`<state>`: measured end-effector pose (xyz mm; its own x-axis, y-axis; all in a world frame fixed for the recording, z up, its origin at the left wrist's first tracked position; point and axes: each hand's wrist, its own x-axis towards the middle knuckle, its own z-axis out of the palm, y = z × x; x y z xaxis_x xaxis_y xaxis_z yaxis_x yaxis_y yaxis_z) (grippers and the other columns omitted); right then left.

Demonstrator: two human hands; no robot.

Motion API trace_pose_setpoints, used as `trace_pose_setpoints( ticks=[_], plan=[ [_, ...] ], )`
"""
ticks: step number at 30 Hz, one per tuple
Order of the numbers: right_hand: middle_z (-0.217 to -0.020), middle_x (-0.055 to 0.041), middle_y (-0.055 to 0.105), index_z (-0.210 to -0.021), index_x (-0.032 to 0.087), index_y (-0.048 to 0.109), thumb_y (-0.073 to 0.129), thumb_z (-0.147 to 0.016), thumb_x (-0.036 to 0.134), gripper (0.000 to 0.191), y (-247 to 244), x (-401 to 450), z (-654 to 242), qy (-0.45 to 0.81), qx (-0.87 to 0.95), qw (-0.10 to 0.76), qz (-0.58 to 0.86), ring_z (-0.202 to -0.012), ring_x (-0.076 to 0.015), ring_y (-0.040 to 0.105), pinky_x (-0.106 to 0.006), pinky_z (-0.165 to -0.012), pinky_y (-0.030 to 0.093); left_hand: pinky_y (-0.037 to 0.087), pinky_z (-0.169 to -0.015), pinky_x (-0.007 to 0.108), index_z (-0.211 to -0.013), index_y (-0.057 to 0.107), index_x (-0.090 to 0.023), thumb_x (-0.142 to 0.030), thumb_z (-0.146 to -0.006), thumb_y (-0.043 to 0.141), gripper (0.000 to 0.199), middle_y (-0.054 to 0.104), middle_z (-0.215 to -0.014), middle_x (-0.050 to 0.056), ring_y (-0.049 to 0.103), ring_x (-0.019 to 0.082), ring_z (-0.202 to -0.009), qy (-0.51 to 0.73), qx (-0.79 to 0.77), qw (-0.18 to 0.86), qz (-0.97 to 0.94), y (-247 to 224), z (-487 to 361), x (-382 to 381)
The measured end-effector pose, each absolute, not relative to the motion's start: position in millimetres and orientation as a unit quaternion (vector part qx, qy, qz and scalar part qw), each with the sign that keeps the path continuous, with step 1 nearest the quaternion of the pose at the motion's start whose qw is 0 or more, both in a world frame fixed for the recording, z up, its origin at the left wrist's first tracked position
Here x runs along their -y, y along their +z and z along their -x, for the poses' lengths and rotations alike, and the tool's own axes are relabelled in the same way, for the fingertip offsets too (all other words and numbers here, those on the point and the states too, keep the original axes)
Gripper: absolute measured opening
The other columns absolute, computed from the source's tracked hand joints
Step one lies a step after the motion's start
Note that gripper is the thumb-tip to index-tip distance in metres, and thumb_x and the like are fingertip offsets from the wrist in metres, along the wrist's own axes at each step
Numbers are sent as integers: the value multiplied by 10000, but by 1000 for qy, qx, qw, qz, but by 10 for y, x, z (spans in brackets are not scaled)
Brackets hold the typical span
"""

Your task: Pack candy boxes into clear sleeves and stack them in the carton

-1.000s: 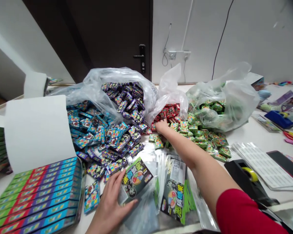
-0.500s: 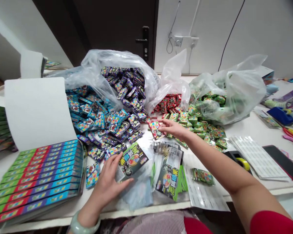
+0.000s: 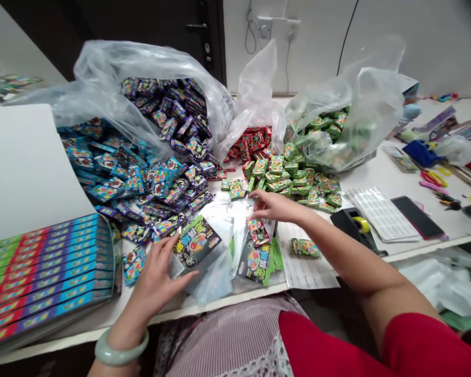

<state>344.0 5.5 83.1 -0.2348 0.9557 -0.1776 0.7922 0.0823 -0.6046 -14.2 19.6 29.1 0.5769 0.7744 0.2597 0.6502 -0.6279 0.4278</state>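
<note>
My left hand (image 3: pixel 157 275) grips the left edge of a clear bag with a black and green printed card (image 3: pixel 198 243), thumb below and fingers above. My right hand (image 3: pixel 277 207) is open, thumb and forefinger apart, beside a few small green candy boxes (image 3: pixel 236 189). Just below its fingers, a small red candy box (image 3: pixel 257 231) lies over another black printed card (image 3: pixel 253 262). Green strips show beside that card. Clear plastic bags (image 3: pixel 212 283) lie between the two cards.
Purple boxes (image 3: pixel 180 118), blue boxes (image 3: pixel 102 157), red boxes (image 3: pixel 255 141) and green boxes (image 3: pixel 298 178) spill from plastic bags. A striped display box (image 3: pixel 55 272) stands at left. On the right are a tape dispenser (image 3: pixel 353 225), label sheets (image 3: pixel 380 212) and a phone (image 3: pixel 418 217).
My right hand has let go of the red box, which now lies over the right-hand card. My left hand keeps its hold. The whole view has shifted.
</note>
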Motion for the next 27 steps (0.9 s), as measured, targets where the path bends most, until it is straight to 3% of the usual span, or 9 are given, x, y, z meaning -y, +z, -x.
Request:
trace_pose_setpoints(
  ticks=[3,5,9,11,13,19,27],
  plan=[
    [-1290,-164,565,-1311,152,477,817,-665,366,760,721,81,-3595,277,787,95,542,-1182,-295,529,-429,-976,424,428,-1015,532,-1450,276,-290,-576,-751,652,843,443,-1287,107,477,328,-1192,210,-402,152,-878,252,162,-176],
    [-1348,-172,511,-1320,154,482,840,-613,359,819,620,194,-3592,249,819,80,511,-1267,-332,441,-490,-1038,360,414,-1030,533,-1447,282,-287,-563,-748,661,842,428,-1315,110,465,333,-1214,204,-400,162,-879,228,138,-163],
    [-1288,-165,533,-1298,154,512,762,-680,301,683,610,351,-3441,224,823,159,498,-1202,-303,482,-489,-1008,394,408,-1042,509,-1459,256,-283,-491,-748,692,860,425,-1314,108,456,322,-1224,184,-388,184,-884,264,34,-136],
    [-1332,-156,497,-1340,182,481,718,-717,288,676,748,369,-3363,212,814,233,487,-1227,-287,458,-484,-1021,387,404,-1044,509,-1465,234,-292,-459,-753,700,868,413,-1318,108,445,317,-1227,173,-376,188,-891,329,-15,-126],
    [-1376,-128,471,-1380,229,447,698,-741,291,690,923,349,-3298,203,829,254,454,-1261,-280,421,-496,-1046,358,398,-1047,513,-1470,213,-301,-453,-759,700,875,396,-1333,110,427,317,-1239,169,-361,189,-897,401,-50,-118],
    [-1377,-157,480,-1360,182,496,736,-727,292,686,1185,192,-3152,170,893,117,399,-1202,-314,448,-498,-1004,388,369,-1080,514,-1481,196,-315,-465,-763,699,889,383,-1363,102,392,316,-1273,171,-319,204,-910,503,-100,-107],
    [-1261,-134,550,-1301,181,546,777,-694,327,666,1234,158,-3068,185,897,97,390,-1127,-291,504,-455,-960,431,388,-1068,509,-1471,255,-296,-442,-718,743,909,409,-1351,110,414,324,-1266,183,-339,227,-894,473,-35,-88]
  ],
)
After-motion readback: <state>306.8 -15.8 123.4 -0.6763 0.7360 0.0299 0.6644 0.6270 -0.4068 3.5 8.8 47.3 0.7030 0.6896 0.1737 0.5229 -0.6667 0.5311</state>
